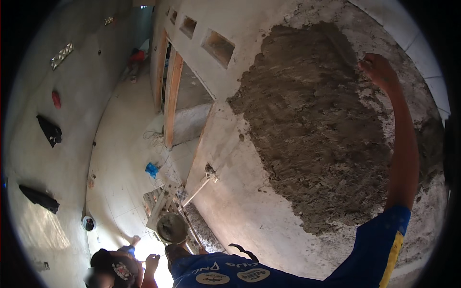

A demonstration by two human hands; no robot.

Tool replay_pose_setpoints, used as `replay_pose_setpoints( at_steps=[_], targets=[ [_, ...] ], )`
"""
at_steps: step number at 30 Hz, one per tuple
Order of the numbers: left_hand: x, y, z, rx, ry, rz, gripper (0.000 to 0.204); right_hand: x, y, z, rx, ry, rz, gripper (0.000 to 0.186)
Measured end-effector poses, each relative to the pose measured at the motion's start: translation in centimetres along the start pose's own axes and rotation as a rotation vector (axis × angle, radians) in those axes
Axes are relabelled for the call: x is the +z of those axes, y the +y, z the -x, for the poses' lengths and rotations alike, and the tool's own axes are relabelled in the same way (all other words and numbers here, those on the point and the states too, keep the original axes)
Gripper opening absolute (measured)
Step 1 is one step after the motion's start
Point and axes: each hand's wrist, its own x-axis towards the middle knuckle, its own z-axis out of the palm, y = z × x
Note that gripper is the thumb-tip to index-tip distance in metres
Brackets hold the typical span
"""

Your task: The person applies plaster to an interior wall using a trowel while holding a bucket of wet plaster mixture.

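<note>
My right hand (377,69) is closed on a flat grey trowel (343,48), held against a large patch of dark wet plaster (307,134) on the wall (249,197). The patch has a rough, streaked surface and paler, patchy edges. My blue-sleeved arm reaches up along the patch's right side. My left hand is not in view.
Below are a bucket (172,226), boards (156,211), a long-handled tool (197,189) and a blue bag (151,169). A co-worker (113,269) is at the lower left. Another person in red (137,56) is down the passage, near a wooden door frame (170,105).
</note>
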Motion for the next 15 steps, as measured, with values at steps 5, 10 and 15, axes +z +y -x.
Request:
replay_pose_setpoints(
  at_steps=[5,10,15],
  targets=[
    [-1.9,8.3,-2.0,-0.043,-0.168,0.139,0.042,-3.9,-3.1,4.8,-0.064,0.079,0.079,0.040],
    [-2.5,7.1,-2.9,0.115,0.007,0.050,0.042,-5.2,-9.5,7.7,-0.231,-0.192,-0.882,0.041],
    [-2.9,8.1,0.7,-0.066,-0.104,0.179,0.041,1.8,-6.8,3.6,0.028,-0.352,-1.033,0.044]
  ],
)
